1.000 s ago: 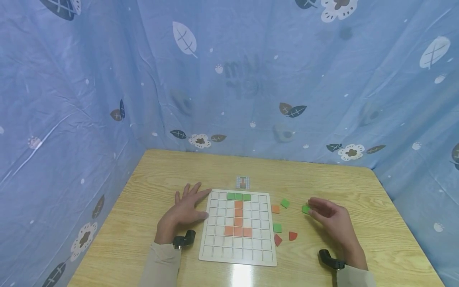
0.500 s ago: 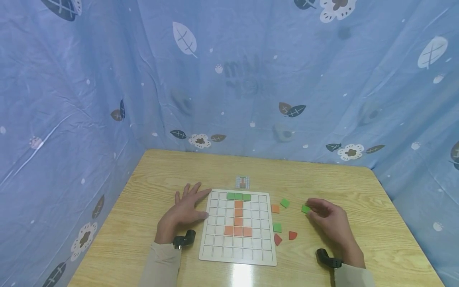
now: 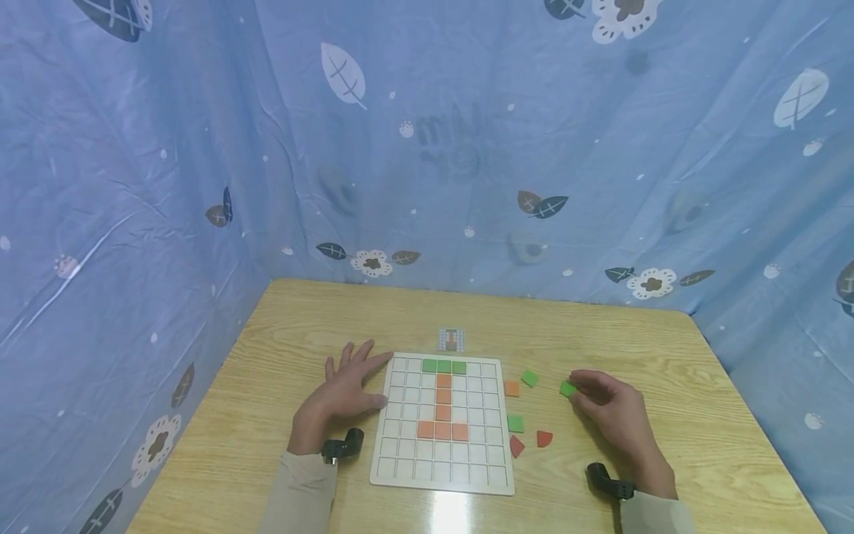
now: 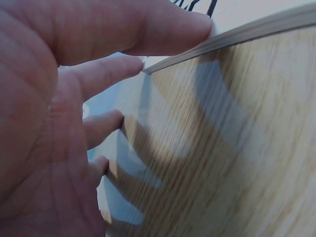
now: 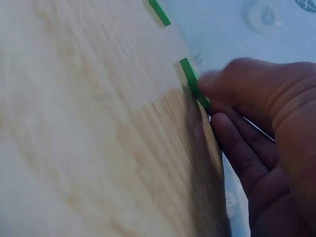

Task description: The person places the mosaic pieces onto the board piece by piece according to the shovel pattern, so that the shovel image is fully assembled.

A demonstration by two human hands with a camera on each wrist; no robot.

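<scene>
A white grid board [image 3: 408,469] lies on the table, bearing a row of green square tiles [image 3: 444,366] along its top and orange square tiles [image 3: 443,395] below in a column and a short row. My left hand [image 3: 344,391] is spread at the board's left edge, its thumb and index fingertip touching the rim; nothing is held. To the right, my right hand [image 3: 615,411] pinches a green square tile [image 5: 193,83] at the table surface. In the right wrist view the thumb is on the tile, and the fingertip contact behind it is partly hidden.
Between board and right hand lie an orange square tile [image 3: 511,389], two green square tiles [image 3: 529,378] and two red quarter-round tiles [image 3: 545,439]. A small pattern card [image 3: 451,340] lies behind the board. Blue curtains [image 3: 427,148] surround the table.
My right hand has shifted slightly left and its fingers have come closer around the green tile. The left hand and the board have stayed put.
</scene>
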